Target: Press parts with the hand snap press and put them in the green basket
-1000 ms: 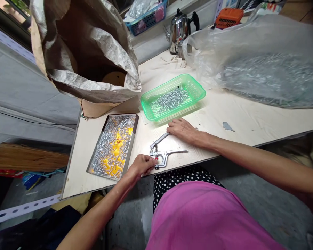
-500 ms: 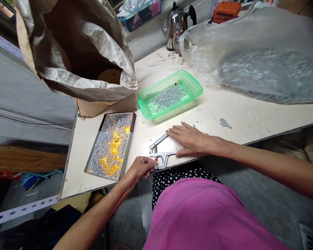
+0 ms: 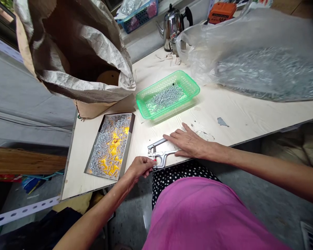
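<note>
A pale wood-grain table point(image 3: 237, 111) is seen from above, its near edge met by a lap in pink and polka dots. At the back left a big crumpled paper sack point(image 3: 75, 52) is stood open, and to the right a clear plastic bag point(image 3: 250, 52) of small silvery pieces is spread wide. A steel kettle point(image 3: 172, 26) is parked behind them. In the middle a green basket point(image 3: 193, 85) is set, holding more of the same small metal pieces. Nearer the left edge a flat metal tray point(image 3: 127, 139) is laid, its yellow bottom half covered by them. Right at the front edge the pliers point(image 3: 158, 152) are lying flat on the table, just beside the tray, head to the left, the two handles splayed out to the right. The left hand point(image 3: 139, 168) is curled in from below the edge, fingertips bunched and pinched on the head by a red part. Whether a small piece is also held there cannot be told. The right hand point(image 3: 189, 142) is laid flat and open, palm down, fingers stretched out and resting across the handles, nothing gripped. A small grey scrap point(image 3: 221, 121) is left on the board beyond it.
</note>
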Available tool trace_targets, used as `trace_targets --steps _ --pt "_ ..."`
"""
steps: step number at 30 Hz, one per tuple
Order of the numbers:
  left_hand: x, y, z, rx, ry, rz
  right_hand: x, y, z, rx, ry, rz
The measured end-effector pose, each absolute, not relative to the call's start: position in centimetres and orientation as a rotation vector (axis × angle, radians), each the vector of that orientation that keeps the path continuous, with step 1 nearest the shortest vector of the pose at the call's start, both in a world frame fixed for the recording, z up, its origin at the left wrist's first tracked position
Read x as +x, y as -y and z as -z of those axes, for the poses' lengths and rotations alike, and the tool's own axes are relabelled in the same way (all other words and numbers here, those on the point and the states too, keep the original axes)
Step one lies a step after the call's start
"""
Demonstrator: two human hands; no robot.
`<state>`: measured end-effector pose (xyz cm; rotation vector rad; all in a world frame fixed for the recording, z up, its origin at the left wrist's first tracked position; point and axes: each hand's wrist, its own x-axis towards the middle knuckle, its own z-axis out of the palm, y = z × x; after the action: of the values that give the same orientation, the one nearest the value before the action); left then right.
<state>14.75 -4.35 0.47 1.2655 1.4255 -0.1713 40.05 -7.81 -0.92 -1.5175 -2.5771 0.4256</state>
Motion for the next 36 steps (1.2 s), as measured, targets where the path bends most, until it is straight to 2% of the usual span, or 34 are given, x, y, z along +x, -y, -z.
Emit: trace_targets --steps 5,8,11,15,20,27,32,36 --pt "15.4 5.0 -1.5 2.056 -1.515 0.018 40.1 8.2 1.2 -1.450 2.531 -0.446" --pt "17.3 4.8 -1.4 2.462 -1.229 -0.099 40.0 8.2 1.8 -1.426 2.505 -0.433" --pt "19.4 3.8 -0.8 2.666 -0.988 0.021 40.1 8.2 2.4 -1.391 2.464 -0.436" --pt "20.8 2.2 -0.4 2.776 -0.874 0.236 40.4 8.2 2.3 -1.571 2.427 -0.443" --pt "21.0 1.8 -0.6 2.799 -0.905 0.265 40.2 8.3 0.8 -1.721 2.415 -0.406" --pt "20.8 1.0 0.3 2.710 -1.000 0.135 39.4 5.7 1.9 -1.509 2.609 -0.339" --pt "20.5 -0.2 0.6 2.747 -1.065 0.102 39.5 4.4 2.0 -1.554 2.562 -0.282" --pt "18.7 0.9 0.6 2.666 -1.144 -0.160 40.4 5.2 1.6 -1.548 2.440 -0.285"
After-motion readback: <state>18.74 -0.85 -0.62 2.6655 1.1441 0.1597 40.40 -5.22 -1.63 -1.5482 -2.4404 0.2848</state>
